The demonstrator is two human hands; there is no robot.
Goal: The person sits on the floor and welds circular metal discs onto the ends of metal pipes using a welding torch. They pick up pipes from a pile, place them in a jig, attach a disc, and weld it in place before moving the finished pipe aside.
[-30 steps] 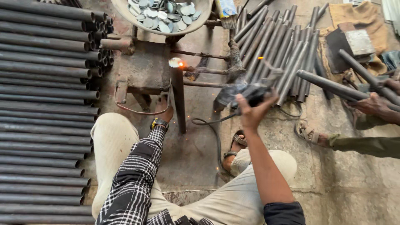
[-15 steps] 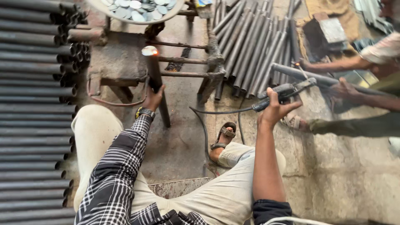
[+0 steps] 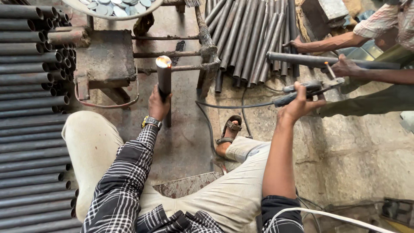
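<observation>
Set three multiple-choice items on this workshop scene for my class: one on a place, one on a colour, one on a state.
1. Where are the round metal discs? A in a bowl at top; B on the person's lap; C on the sandal
2. What colours is the left sleeve? A red; B black and white check; C plain green
3. How does the left hand hold the pipe? A flat on the floor; B upright; C not at all

A: discs fill the bowl. B: checked cloth. B: the pipe stands upright in its grip.

No packages, labels, signs or screens anywhere in view; only bare metal pipes, tools, a steel stand and stone floor, all unmarked.
</observation>
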